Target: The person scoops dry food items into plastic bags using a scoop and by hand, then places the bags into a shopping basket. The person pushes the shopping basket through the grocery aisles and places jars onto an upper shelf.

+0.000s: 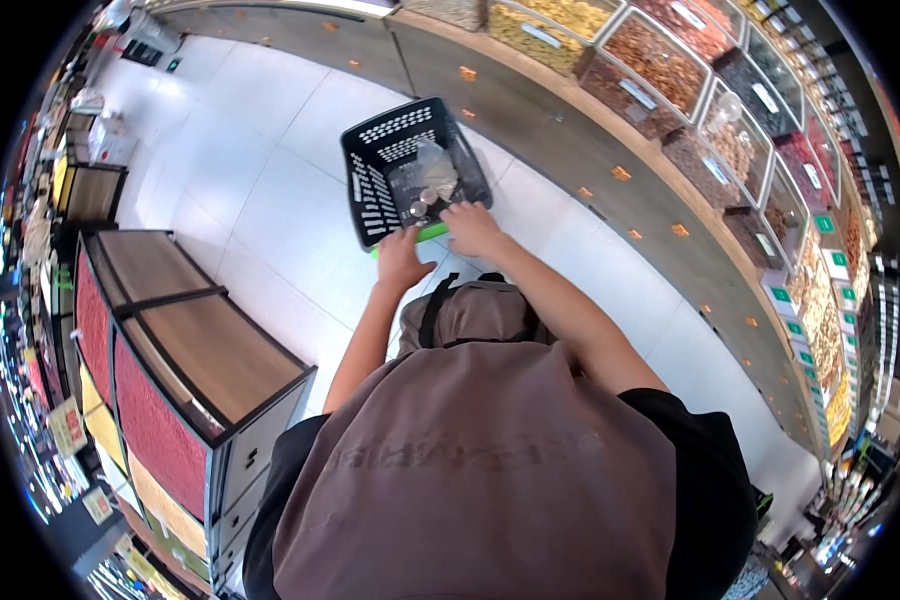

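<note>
A black shopping basket [358,165] with slotted sides and a bright green bar [433,232] along its near edge is in front of me, over the tiled floor. My left hand [402,258] has its fingers hooked over the near left part of that edge, with the thumb sticking out to the right. Further right, my right hand [473,228] curls its fingers over the same edge. Inside the basket lies a clear plastic bag [433,160] with pale contents. Small round items [420,203] sit close to the near wall; their kind is unclear.
Clear bins [655,55] of dried foods line a long counter [540,115] curving along the right. To the left stands a display unit [220,340] with brown panels and red and yellow goods. Pale floor tiles [270,190] run between them.
</note>
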{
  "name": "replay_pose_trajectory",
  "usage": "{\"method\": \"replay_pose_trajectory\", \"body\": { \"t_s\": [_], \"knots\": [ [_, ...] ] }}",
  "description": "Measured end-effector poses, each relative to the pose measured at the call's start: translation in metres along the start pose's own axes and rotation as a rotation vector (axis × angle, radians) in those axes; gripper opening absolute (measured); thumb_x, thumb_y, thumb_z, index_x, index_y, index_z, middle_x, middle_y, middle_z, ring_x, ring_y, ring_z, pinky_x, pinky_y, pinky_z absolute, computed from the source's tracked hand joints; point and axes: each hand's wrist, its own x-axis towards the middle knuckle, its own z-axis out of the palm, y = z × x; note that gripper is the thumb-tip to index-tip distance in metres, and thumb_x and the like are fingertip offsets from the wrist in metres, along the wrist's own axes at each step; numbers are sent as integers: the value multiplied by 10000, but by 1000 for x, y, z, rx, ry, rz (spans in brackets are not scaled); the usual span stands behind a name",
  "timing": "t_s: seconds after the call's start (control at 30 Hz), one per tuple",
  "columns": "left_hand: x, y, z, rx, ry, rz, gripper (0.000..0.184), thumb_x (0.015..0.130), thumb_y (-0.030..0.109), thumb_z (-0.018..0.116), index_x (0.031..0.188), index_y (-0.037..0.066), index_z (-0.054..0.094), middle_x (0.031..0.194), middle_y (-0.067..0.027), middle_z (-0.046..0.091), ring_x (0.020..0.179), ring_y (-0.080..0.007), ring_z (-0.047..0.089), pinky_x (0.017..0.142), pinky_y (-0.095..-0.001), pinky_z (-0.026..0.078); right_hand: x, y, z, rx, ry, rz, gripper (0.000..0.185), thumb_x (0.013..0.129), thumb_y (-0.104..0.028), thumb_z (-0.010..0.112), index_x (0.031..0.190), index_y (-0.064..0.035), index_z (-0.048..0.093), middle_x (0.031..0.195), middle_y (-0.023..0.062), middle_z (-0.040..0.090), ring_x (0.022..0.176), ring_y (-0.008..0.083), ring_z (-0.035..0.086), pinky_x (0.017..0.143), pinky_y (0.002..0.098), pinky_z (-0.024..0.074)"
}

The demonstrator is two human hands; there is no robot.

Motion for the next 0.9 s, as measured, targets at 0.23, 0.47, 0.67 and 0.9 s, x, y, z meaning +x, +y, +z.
{"method": "replay_pose_trajectory", "body": {
  "t_s": [0.23,0.47,0.67,0.9],
  "knots": [
    [-22,-6,29,9,-348,14,351,788,343,668,995,60,674,938,-210,705,889,-384,690,787,-484,553,-47,-18,31,-32,-132,172,293,733,-227,711,976,-70,665,1020,97,677,1085,300,560,907,467,445],
    [-135,6,75,-121,-607,166,312,832,317,617,889,30,724,883,-247,690,862,-422,673,818,-497,539,-177,-93,82,25,-9,385,201,709,-132,696,906,-89,683,937,74,682,1092,284,550,894,445,433],
    [-187,0,51,-82,-786,268,289,806,286,622,934,46,721,938,-243,696,907,-412,674,834,-489,538,-218,-154,108,-27,-179,386,142,671,-203,703,754,-89,720,796,85,691,1000,292,584,830,448,457],
    [-196,-11,32,-86,-828,328,294,784,295,618,882,32,706,864,-258,690,845,-417,676,820,-500,536,-192,-170,106,137,-392,310,203,694,-212,672,814,-65,745,883,173,724,841,349,709,776,451,555]
  ]
}}
